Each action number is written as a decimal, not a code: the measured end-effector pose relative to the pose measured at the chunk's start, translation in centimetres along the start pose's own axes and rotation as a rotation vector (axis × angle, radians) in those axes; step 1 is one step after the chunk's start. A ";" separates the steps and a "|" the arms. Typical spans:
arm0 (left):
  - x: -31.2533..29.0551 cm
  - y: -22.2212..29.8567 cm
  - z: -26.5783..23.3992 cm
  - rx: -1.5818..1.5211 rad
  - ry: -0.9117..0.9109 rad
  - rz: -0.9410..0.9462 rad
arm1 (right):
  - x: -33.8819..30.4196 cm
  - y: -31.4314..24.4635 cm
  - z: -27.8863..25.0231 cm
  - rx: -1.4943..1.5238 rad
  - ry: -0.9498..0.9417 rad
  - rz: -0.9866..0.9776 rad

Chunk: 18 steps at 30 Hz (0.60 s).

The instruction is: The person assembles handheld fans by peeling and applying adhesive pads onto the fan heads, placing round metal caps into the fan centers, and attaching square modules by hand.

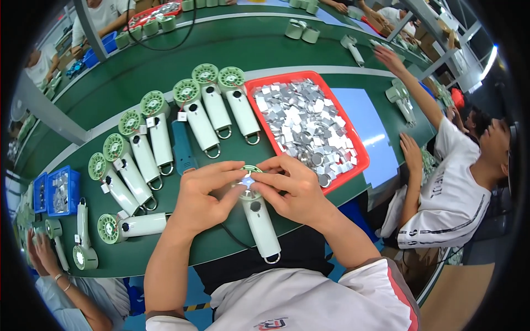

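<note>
Your green-topped counter (127,254) spreads out before you, with a pale strip (301,70) along its far side and a broad green conveyor-like surface (232,55) running across the view beyond that. To your left, a thick grey post (49,118) rises at a slant beside the line, a slimmer metal upright (88,27) stands farther along, and more grey framing (428,14) crosses the upper right, where a bright white tube light (488,69) glows against a dark background. Below you, blue floor (196,319) with yellow-and-black striped tape (197,307) shows past the counter's near edge, and brown cardboard (458,292) fills the lower right.
</note>
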<state>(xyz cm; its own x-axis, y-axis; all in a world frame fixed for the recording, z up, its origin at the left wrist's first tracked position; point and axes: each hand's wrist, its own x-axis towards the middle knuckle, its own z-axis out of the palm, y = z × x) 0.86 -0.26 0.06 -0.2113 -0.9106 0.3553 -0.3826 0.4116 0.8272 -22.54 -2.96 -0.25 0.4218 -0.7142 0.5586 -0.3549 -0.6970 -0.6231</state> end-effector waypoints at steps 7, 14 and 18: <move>-0.3 0.1 -0.3 -0.005 -0.039 0.065 | 0.1 -0.7 -0.7 -0.098 -0.087 0.053; -0.4 -1.7 1.1 0.024 -0.054 0.109 | -0.2 -0.9 -0.9 0.007 -0.096 0.147; -0.4 -1.2 0.6 0.051 -0.069 0.049 | 0.4 -0.7 -0.8 0.070 -0.155 0.224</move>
<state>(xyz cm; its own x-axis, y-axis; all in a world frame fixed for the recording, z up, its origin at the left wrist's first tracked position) 0.90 -0.35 -1.35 -0.2916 -0.8851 0.3627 -0.4150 0.4587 0.7857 -22.76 -2.76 0.85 0.4637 -0.8278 0.3158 -0.3971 -0.5128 -0.7611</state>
